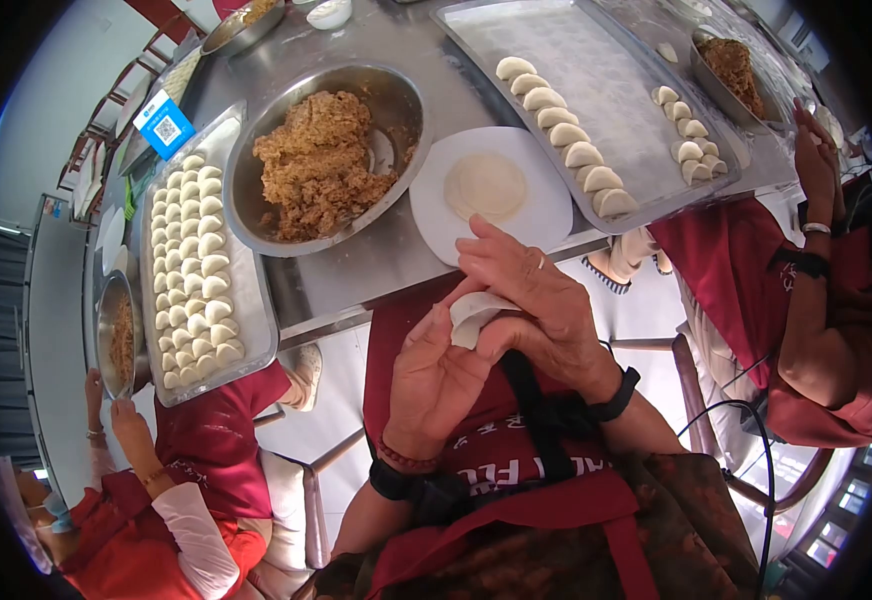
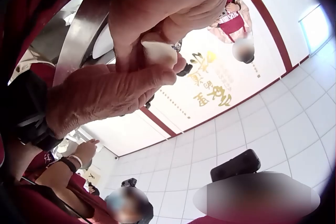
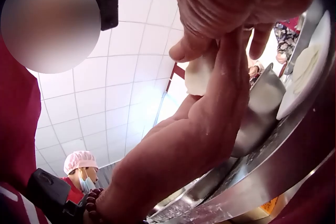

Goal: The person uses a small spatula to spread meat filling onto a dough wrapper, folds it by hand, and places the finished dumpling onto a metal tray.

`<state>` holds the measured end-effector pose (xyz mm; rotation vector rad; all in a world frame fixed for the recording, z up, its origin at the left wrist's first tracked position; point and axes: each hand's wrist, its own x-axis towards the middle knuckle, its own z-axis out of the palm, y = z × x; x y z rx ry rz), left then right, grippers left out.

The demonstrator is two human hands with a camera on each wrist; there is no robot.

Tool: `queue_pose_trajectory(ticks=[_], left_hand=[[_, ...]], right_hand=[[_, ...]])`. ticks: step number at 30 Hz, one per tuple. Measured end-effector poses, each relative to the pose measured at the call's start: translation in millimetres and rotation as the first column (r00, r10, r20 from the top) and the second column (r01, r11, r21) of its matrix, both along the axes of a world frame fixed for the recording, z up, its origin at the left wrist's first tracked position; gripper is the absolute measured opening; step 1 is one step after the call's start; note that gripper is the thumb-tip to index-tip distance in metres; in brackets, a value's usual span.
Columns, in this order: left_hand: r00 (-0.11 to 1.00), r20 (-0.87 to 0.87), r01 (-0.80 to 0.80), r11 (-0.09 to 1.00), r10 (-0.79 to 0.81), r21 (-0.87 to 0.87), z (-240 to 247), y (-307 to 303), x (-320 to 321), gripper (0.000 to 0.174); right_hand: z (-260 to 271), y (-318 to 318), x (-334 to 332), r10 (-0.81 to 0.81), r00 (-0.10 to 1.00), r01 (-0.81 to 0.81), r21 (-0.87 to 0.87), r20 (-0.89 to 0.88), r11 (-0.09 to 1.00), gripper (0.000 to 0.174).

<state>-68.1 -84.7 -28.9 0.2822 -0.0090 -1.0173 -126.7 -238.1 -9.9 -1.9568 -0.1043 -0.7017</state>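
Note:
In the head view, a white dumpling (image 1: 474, 312) with a curved edge is held between both hands, in front of the apron. My left hand (image 1: 446, 380) pinches its near left side, thumb up against the dough. My right hand (image 1: 546, 310) holds the other side, thumb below and fingers stretched over the top. The left wrist view shows the dumpling (image 2: 160, 54) between the hands; in the right wrist view its pale dough (image 3: 198, 77) is partly covered by fingers. Just beyond, flat round wrappers (image 1: 486, 186) lie on a white plate (image 1: 546, 215). Any filling inside is hidden.
A steel bowl (image 1: 411, 110) of brown filling (image 1: 316, 150) stands left of the plate. Trays with rows of dumplings lie left (image 1: 261, 340) and right (image 1: 646, 60) on the steel table (image 1: 341, 285). People sit close on both sides. A cable (image 1: 768, 480) hangs at right.

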Motion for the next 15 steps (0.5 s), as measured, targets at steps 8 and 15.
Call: queue_pose_trajectory(ticks=[8, 15], left_hand=[[0.999, -0.032, -0.028, 0.997, 0.026, -0.078, -5.0, 1.3, -1.4, 0.049], [0.999, 0.007, -0.051, 0.998, 0.051, -0.029, -1.9, 0.5, -2.4, 0.049]], right_hand=[[-4.8, -4.0, -0.1, 0.025, 1.0, -0.024, -0.103, 0.004, 0.994, 0.047], [-6.4, 0.0, 0.3, 0.056, 0.998, -0.057, 0.023, 0.019, 0.998, 0.041]])
